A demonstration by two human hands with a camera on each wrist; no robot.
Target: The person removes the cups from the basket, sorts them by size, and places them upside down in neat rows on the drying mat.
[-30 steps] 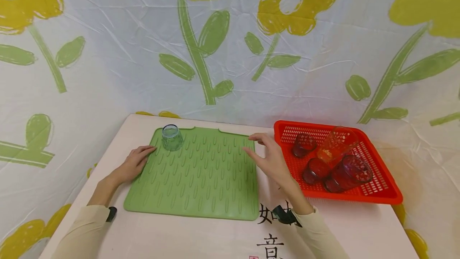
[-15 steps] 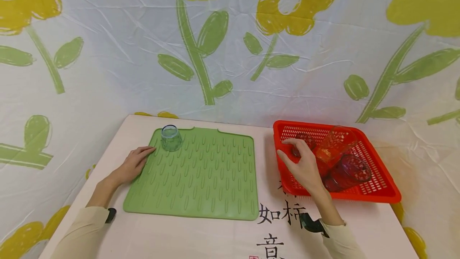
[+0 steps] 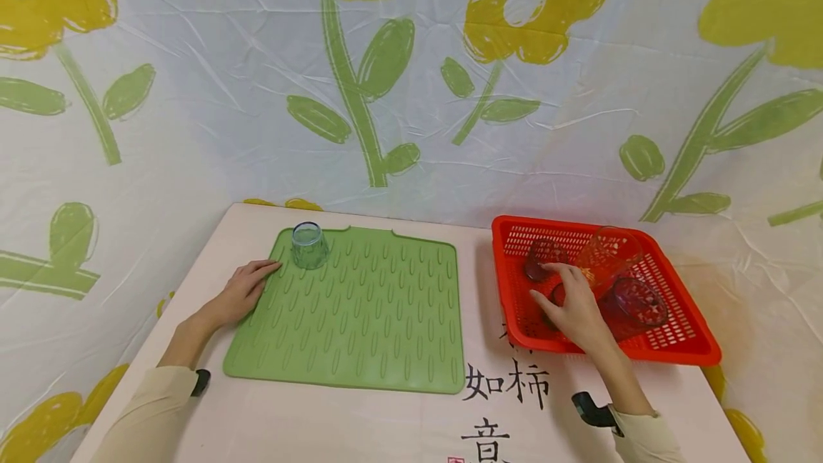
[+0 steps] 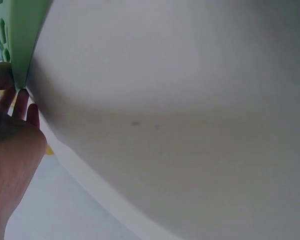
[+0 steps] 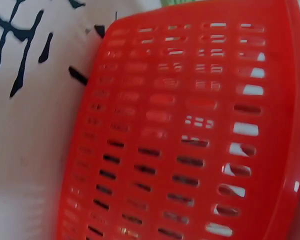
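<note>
My left hand (image 3: 241, 294) rests at the left edge of a green ridged drying mat (image 3: 379, 313), its fingertips touching the rim. In the left wrist view, the thumb and fingers (image 4: 21, 102) lie against the mat's edge. A clear bluish glass (image 3: 310, 245) stands near the mat's far left corner. Over a red plastic basket (image 3: 691, 320), my right hand (image 3: 575, 309) is spread, thumb and fingers apart. Beneath it, one small glass is mostly hidden. Other glasses in the basket are a short one (image 3: 543, 257), a tall clear one (image 3: 607, 252) and a large tumbler (image 3: 636, 302).
The right wrist view is filled by the basket's slotted side (image 5: 160, 115). A pale table (image 3: 308, 420) with black written characters (image 3: 508, 383) lies under everything. Behind it hangs a flower-printed cloth (image 3: 257, 127).
My right hand has moved right, from the mat's right edge to over the basket, and now sits lower among the glasses. The left hand has stayed at the mat's edge.
</note>
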